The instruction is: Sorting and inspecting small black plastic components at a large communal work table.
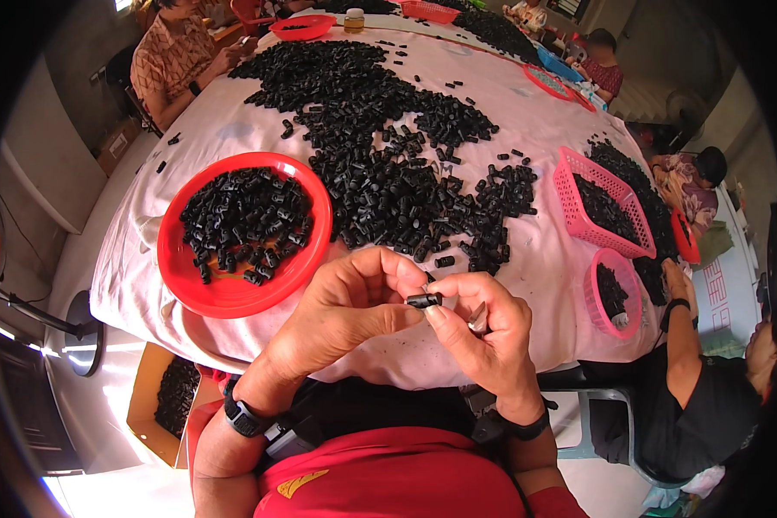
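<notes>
Over the near edge of the table (535, 259), which is draped in a pale pink cloth, my two hands meet. My left hand (345, 315) is curled, thumb and fingertips pinched on one end of a small black cylindrical part (424, 300). My right hand (483, 332) closes on the other end with thumb and forefinger, so the part lies level between them, just above the cloth. Something thin and pale seems tucked under my right fingers, though I cannot tell what it is.

Just left of my hands sits a round red tray (233, 298) with a layer of the same black parts in it. Beyond my fingers a large heap of loose black parts (388, 181) spreads across the middle of the table. To the right stand a pink mesh basket (570, 203) and a smaller round pink basket (591, 302), both holding parts. Another person's arm (678, 324) rests at the right edge, and other people sit at the far side.
</notes>
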Tool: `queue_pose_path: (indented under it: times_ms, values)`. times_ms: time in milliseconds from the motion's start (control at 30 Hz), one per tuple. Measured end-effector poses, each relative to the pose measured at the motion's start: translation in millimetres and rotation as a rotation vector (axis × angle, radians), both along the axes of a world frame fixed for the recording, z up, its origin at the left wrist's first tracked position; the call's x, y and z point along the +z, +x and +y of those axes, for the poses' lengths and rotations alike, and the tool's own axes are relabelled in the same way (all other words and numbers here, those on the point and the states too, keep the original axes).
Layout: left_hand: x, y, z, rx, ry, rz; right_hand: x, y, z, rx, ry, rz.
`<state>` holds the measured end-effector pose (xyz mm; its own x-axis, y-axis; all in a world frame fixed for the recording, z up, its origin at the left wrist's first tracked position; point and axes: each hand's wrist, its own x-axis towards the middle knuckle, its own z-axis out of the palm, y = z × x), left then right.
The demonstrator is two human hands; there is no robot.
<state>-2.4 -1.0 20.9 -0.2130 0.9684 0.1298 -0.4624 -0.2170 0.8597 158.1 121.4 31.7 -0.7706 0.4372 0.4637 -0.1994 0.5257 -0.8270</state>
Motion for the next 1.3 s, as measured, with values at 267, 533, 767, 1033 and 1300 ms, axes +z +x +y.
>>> queue_pose_path:
  times_ms: [267, 533, 767, 1033, 1300]
  values:
    - [7, 1, -2, -0.022, 0.029, 0.044, -7, 1, 3, 0.044, -0.083, 0.032]
    - [5, -1, -3, -0.098, -0.155, -0.091, 2, 4, 1, 0.027, -0.059, 0.035]
    - [0, -1, -2, -0.179, -0.175, -0.210, -4, 4, 5, 0.059, -0.037, 0.013]
    - [1, 2, -2, -0.144, -0.200, -0.107, -2, 3, 2, 0.059, -0.044, 0.004]
    - [2, -1, -4, -0.135, -0.148, -0.032, -6, 1, 1, 0.013, -0.092, 0.022]
